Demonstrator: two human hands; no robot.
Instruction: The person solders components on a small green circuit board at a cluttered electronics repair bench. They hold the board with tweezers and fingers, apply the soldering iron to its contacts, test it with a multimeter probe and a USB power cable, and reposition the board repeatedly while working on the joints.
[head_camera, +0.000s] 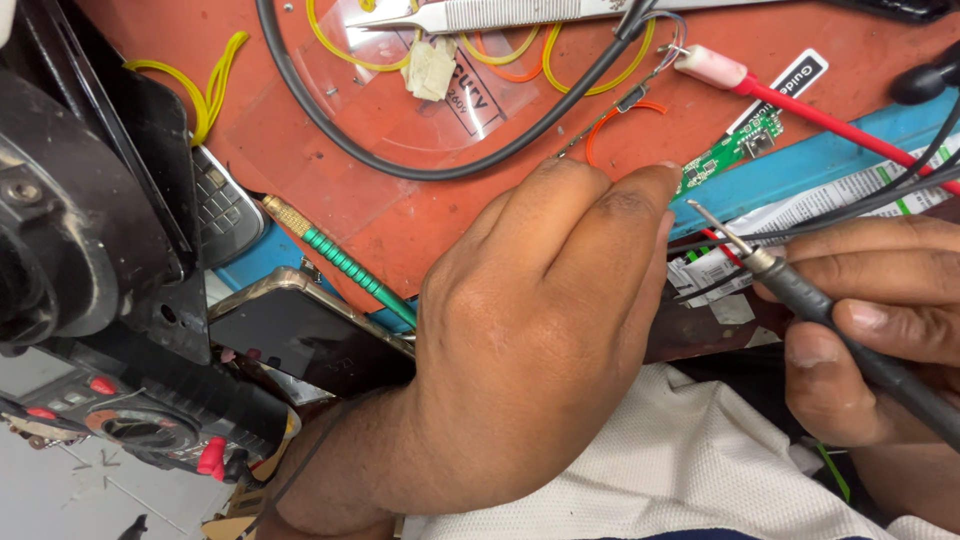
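- L hand (540, 330): knuckles up, centre of view. Fingers (640, 200) curled together, tips pressing down at the edge of a small green circuit board (728, 152). Whether the tips pinch anything can't be told; they are hidden under the hand.
- R hand (880, 330): lower right of view, fingers closed around the dark grip of a soldering iron (800, 290), thumb on top of the barrel.
- Iron tip: bare metal, points up-left, sits just beside the L fingertips and below the board; not touching the board.
- Board: lies tilted on the orange work mat (400, 200), near a blue strip (830, 150) at right. L end of board is covered by the L fingertip.
- Red probe lead w/ pink sleeve (712, 68): above the board, apart from it.
- Thick black cable (400, 165): loops across the mat, upper centre.
- Tweezers (480, 12): top edge, lying flat.
- Yellow rubber bands (205, 85): upper left on mat.
- Green-handled tool w/ brass knurled end (345, 262): left of L hand, lying diagonally.
- Phone, dark screen (300, 335): under L wrist area, lower left.
- Keypad phone (222, 200): partly hidden by a black stand (90, 200) at left.
- White cloth (680, 460): bottom centre, below both hands.
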